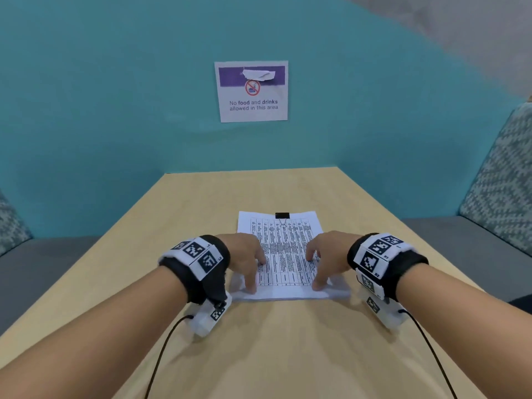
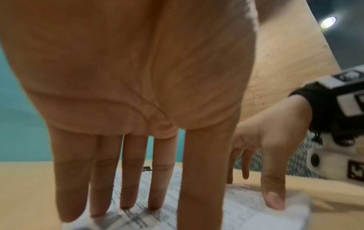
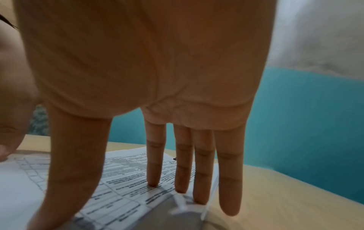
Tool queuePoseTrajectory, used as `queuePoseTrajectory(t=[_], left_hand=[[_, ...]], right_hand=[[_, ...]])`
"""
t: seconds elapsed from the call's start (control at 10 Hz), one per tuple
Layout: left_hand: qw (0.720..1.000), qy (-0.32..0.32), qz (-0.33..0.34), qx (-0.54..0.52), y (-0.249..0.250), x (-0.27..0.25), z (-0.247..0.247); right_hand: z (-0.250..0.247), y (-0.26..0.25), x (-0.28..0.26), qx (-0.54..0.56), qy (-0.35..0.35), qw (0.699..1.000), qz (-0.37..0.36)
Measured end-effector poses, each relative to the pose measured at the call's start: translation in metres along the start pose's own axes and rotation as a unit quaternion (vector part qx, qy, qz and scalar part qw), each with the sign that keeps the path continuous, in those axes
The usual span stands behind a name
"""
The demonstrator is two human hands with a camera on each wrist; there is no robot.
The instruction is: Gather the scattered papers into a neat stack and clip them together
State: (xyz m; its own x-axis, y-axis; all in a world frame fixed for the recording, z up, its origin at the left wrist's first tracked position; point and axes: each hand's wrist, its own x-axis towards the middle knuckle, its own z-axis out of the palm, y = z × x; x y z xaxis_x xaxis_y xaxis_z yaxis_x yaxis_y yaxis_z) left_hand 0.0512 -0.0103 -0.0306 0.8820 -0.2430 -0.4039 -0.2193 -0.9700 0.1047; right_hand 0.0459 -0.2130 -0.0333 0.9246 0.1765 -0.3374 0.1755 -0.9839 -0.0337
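Teal-walled booth, wooden bench (image 1: 201, 355): paper stack (image 1: 283, 256) already wearing black binder clip (image 1: 282, 215); left hand (image 1: 248, 259) and right hand (image 1: 324, 259) press straight-fingered, gripping nothing; likely final squaring, then release.

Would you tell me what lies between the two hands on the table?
Printed paper lies between the left hand and right hand, in the head view.

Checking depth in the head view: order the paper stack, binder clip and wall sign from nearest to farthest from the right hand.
1. Paper stack, under the right hand.
2. Binder clip, at the stack's far edge.
3. Wall sign, on the teal wall behind the table.
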Motion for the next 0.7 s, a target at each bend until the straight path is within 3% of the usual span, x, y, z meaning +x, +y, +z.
queuePoseTrajectory(t=[0.3, 0.4, 0.6, 0.7], left_hand=[[0.994, 0.012, 0.075, 0.082, 0.099, 0.068, -0.008], [0.994, 0.026, 0.085, 0.063, 0.127, 0.084, -0.008], [0.993, 0.029, 0.087, 0.077, 0.149, 0.102, 0.000], [0.994, 0.058, 0.093, 0.018, 0.146, 0.089, 0.003]], right_hand=[[-0.001, 0.083, 0.011, -0.064, -0.009, 0.993, 0.096], [0.000, 0.109, 0.009, -0.057, -0.010, 0.991, 0.124], [0.008, 0.127, 0.002, -0.020, 0.010, 0.990, 0.138], [0.011, 0.122, -0.001, 0.030, 0.076, 0.989, 0.126]])
